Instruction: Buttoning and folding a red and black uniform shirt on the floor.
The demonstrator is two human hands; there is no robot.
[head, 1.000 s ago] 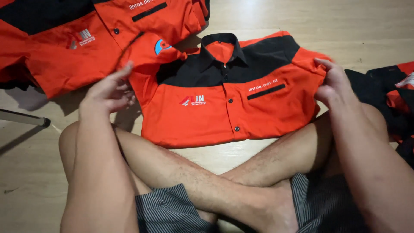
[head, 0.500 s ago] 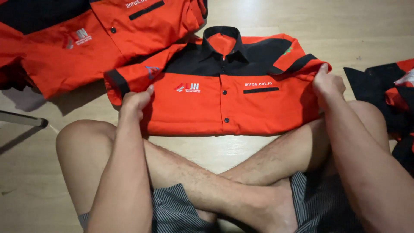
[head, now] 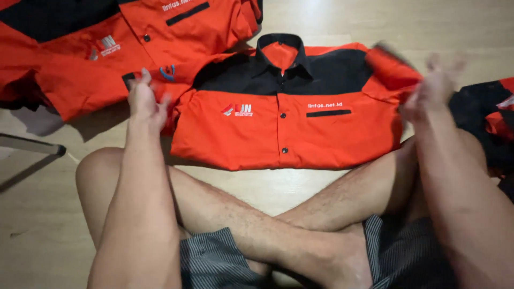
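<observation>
Cloth of this kind looks light, soft and limp: the orange-and-black work shirt (head: 284, 115) lies face up on the wooden floor (head: 321, 21), just beyond the crossed legs (head: 278, 219). Left hand (head: 144, 101) rests at its left sleeve (head: 160, 80), fingers loosely apart, clamped on nothing I can see. Right hand (head: 433, 88) is blurred beside the right sleeve (head: 391, 67); fingers seem spread. Sleeve hems or shoulder seams look like the best holds. A second orange shirt (head: 107, 43) lies far left.
</observation>
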